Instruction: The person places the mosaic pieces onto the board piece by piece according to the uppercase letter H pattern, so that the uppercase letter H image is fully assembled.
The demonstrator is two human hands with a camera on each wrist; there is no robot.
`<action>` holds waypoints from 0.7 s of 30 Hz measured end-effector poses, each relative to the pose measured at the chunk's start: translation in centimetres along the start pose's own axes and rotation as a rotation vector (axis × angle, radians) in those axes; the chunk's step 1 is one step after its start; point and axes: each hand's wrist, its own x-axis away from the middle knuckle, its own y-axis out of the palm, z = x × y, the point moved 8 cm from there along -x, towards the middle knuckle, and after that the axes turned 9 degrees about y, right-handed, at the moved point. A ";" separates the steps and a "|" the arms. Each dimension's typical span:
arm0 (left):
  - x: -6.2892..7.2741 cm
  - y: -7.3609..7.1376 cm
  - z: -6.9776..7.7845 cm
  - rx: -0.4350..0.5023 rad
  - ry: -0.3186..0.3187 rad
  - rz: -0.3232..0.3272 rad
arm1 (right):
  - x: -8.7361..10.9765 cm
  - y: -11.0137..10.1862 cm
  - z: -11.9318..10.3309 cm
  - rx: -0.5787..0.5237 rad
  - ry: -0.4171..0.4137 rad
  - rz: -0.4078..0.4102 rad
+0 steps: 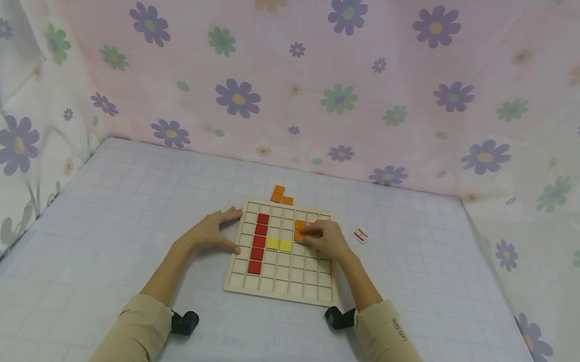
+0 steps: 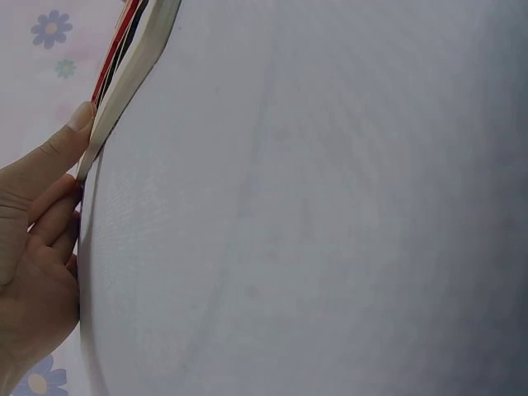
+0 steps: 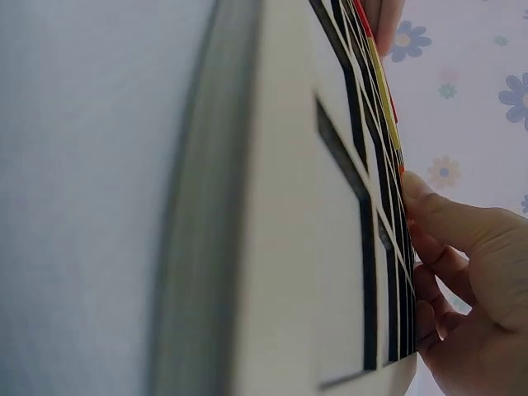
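A wooden grid board point(image 1: 272, 292) lies on the table with raised lines between its square cells. A long red strip of several squares point(image 1: 259, 242) fills part of one column, and yellow squares point(image 1: 278, 244) sit beside its middle. My right hand point(image 1: 327, 239) reaches over the board's right side and pinches an orange piece point(image 1: 300, 225) at the upper right cells; its thumb point(image 3: 425, 191) shows at the orange edge, the piece mostly hidden there. My left hand point(image 1: 208, 231) rests at the board's left edge, fingers spread, with the thumb point(image 2: 81, 120) against the rim.
Just behind the board lie more orange pieces point(image 1: 278, 193). A small printed card point(image 1: 360, 234) is to the right of the board. Flowered cloth point(image 1: 289, 79) walls in the back and sides of the table point(image 1: 120, 211). Dark wrist cameras point(image 1: 184, 322) hang at both sleeves.
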 end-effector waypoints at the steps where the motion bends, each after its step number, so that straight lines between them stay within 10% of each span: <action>1: 0.0 0.0 -0.1 0.004 -0.002 0.001 | 0.0 0.1 0.0 -0.003 0.013 -0.007; 9: 0.1 -0.1 -0.3 0.001 -0.005 0.008 | -0.4 -0.1 -0.5 0.033 -0.016 -0.006; 21: -0.1 0.0 -0.5 -0.009 -0.018 0.006 | -5.2 -2.0 -1.2 -0.119 0.044 0.251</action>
